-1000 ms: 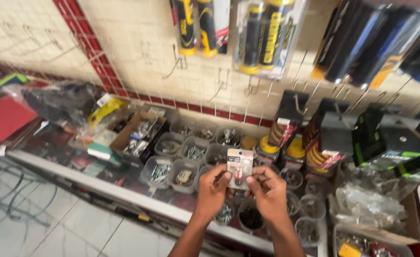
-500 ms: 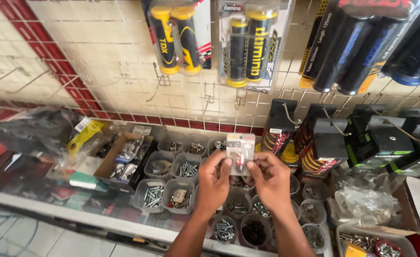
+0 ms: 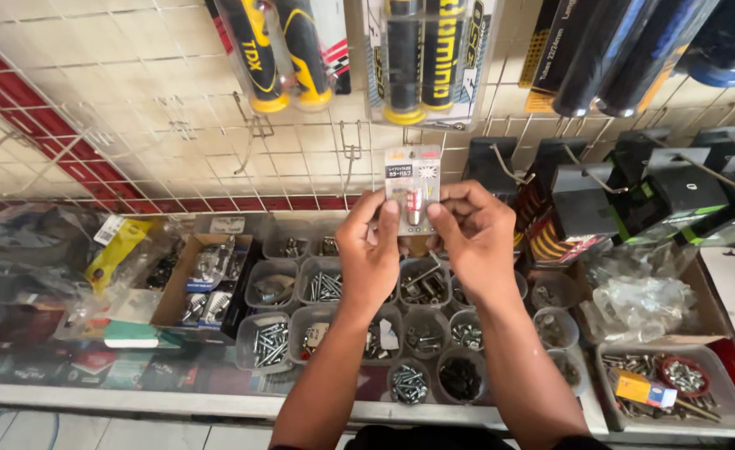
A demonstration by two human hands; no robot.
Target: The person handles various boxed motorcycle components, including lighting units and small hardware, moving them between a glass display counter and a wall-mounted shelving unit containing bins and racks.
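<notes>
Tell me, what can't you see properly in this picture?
- Head view: the lower part of the small blister pack is covered by the left hand and right hand; the tiny part inside is too small to identify.
- The hanging handlebar grips are cut off by the top edge.
- The clear tubs under the forearms are partly hidden.
- The crumpled clear bag hides its contents behind glare.

A small clear blister pack (image 3: 412, 187) with a white card stands upright. It hangs mid-scene, above the far trays.
</notes>
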